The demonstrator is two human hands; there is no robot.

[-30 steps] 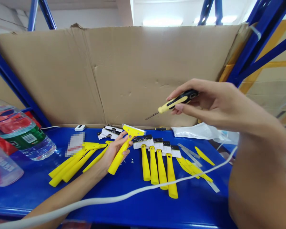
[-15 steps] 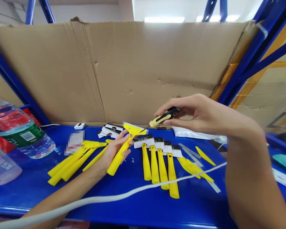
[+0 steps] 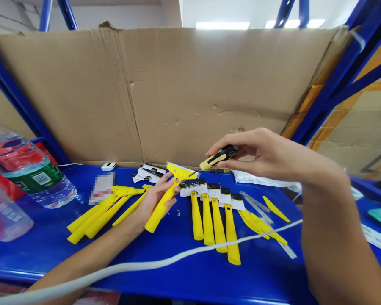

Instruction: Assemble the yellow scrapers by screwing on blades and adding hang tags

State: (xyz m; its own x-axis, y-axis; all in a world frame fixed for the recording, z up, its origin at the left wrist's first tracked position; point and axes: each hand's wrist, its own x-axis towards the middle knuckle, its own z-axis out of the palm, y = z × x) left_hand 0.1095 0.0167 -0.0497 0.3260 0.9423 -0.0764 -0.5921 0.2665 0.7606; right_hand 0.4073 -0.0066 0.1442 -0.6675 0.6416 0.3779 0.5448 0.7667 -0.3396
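Note:
My left hand (image 3: 157, 197) is closed round a yellow scraper (image 3: 163, 205), its wide head tilted up and a clear strip along the top edge. In my right hand (image 3: 246, 148) is a black and cream screwdriver (image 3: 218, 157), pinched between thumb and fingers. Its tip meets the right side of the scraper's head, at a screw spot. Just right of the scraper, several yellow scrapers with black and white cards (image 3: 230, 235) lie in a row. Small screws (image 3: 178, 212) rest on the table below the left hand.
More yellow handles (image 3: 97, 216) lie at the left, near a large water bottle (image 3: 38, 173) and a plastic cup (image 3: 11, 220). Yellow strips (image 3: 276, 208) and clear blades (image 3: 255, 203) lie right. A white cable (image 3: 165, 263) crosses in front; cardboard (image 3: 209, 93) stands behind the blue table (image 3: 152, 275).
The view has shifted slightly, so everything sits a little to the right. Both hands keep their holds, and the screwdriver tip stays at the scraper's head.

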